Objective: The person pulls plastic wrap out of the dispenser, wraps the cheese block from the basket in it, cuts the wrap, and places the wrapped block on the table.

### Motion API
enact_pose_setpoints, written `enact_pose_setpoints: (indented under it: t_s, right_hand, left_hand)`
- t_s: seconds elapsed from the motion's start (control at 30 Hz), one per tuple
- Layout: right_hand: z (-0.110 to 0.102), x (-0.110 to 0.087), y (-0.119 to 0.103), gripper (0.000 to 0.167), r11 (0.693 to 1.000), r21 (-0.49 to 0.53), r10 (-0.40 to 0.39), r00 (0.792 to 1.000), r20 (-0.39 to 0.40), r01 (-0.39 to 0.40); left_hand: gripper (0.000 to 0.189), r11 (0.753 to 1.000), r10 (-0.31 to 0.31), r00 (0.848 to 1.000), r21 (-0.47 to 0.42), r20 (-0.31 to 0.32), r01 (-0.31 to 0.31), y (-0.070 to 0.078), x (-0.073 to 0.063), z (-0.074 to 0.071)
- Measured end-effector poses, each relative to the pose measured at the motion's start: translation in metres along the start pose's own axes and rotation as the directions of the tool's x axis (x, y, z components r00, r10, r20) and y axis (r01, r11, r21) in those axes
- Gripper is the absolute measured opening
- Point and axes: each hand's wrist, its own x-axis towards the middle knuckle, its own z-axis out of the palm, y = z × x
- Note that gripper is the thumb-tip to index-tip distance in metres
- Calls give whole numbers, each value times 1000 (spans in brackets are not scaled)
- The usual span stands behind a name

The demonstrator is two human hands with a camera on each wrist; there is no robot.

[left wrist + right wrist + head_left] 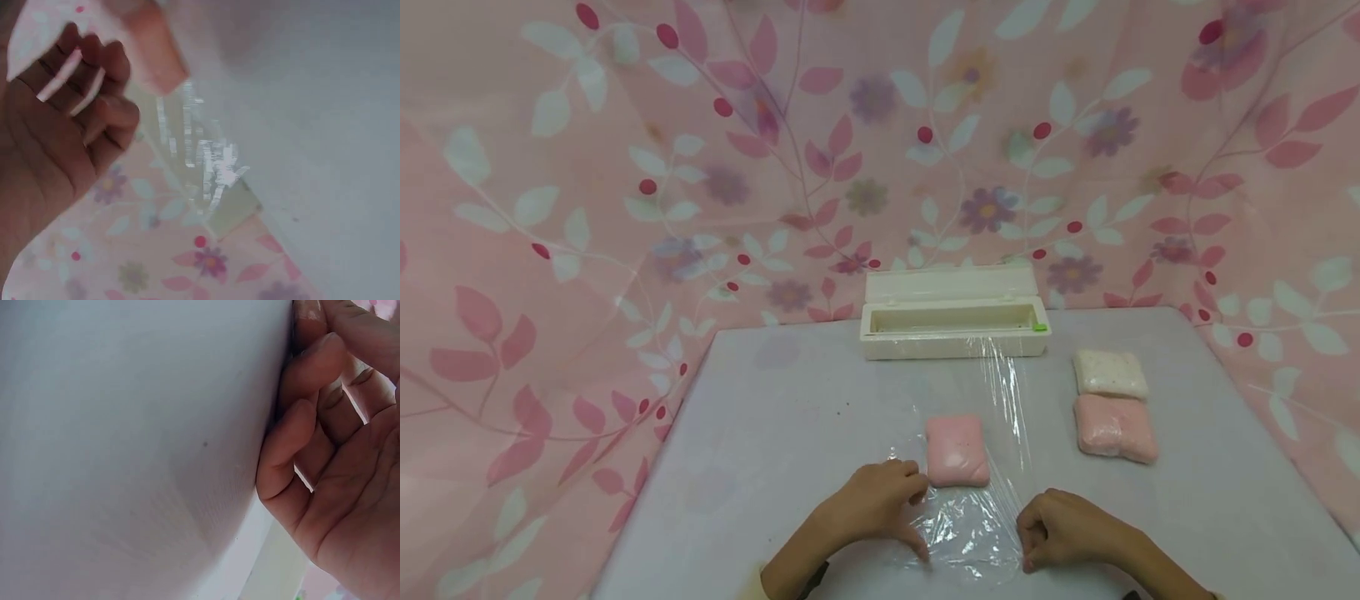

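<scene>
A soft-looking pink rounded block (957, 451) lies on a sheet of clear cling film (970, 533) that runs from a long white dispenser box (955, 346) toward the hands. Left of the film's near part is my left hand (876, 502), its thumb spread from loosely bent fingers and nothing gripped between them. In the left wrist view that hand (69, 125) shows its palm and curled fingers. At the film's near right corner, my right hand (1067, 531) pinches the edge with curled fingers. The right wrist view shows this hand (337, 444) against the table, its fingertips partly hidden.
Two film-wrapped blocks, one white (1111, 373) and one pink (1116, 427), lie touching on the right side of the table (760, 433). The dispenser's lid (951, 284) stands raised, with a green slider (1040, 327) at its right end. Floral fabric (850, 150) hangs behind.
</scene>
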Motion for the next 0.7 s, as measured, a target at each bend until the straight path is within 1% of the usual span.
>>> enact_pose_setpoints:
  t_s: [0.03,0.1,0.17,0.23,0.3,0.33,0.37,0.43,0.57,0.63,0.7]
  right_hand:
    - [0,0,0,24,1000,0,-3,1000,-1,3]
    - [-1,-1,-1,24,1000,0,-4,1000,-1,4]
    - [-1,-1,0,23,1000,2,5,1000,4,-5]
    - [-1,-1,0,23,1000,6,17,1000,11,-17]
    - [-1,-1,1,24,1000,10,26,1000,13,-26]
    - [-1,-1,1,24,1000,13,27,1000,12,-27]
    - [0,-1,1,24,1000,14,27,1000,12,-27]
    - [0,0,2,25,999,20,28,1000,14,-28]
    - [1,0,2,25,998,33,47,999,19,-48]
    - [1,0,2,25,997,42,60,998,23,-61]
    - [0,0,1,25,996,49,67,997,29,-68]
  left_hand:
    - [62,999,32,999,-30,26,-31,-1,-5,1]
    - [60,992,100,993,-86,69,-94,-3,-14,4]
    - [58,983,145,983,-130,113,-130,-3,-21,7]
    - [57,978,161,974,-157,158,-137,-3,-26,11]
    - [54,980,157,968,-150,194,-129,-2,-29,15]
    - [53,983,152,968,-135,202,-126,-2,-30,17]
    - [50,984,150,968,-124,201,-127,-1,-30,19]
    - [40,985,156,971,-107,180,-139,-1,-31,22]
    - [21,979,199,974,-73,106,-192,-3,-33,26]
    - [16,975,217,973,-61,78,-213,-5,-33,27]
    - [16,974,219,974,-76,60,-214,-7,-34,25]
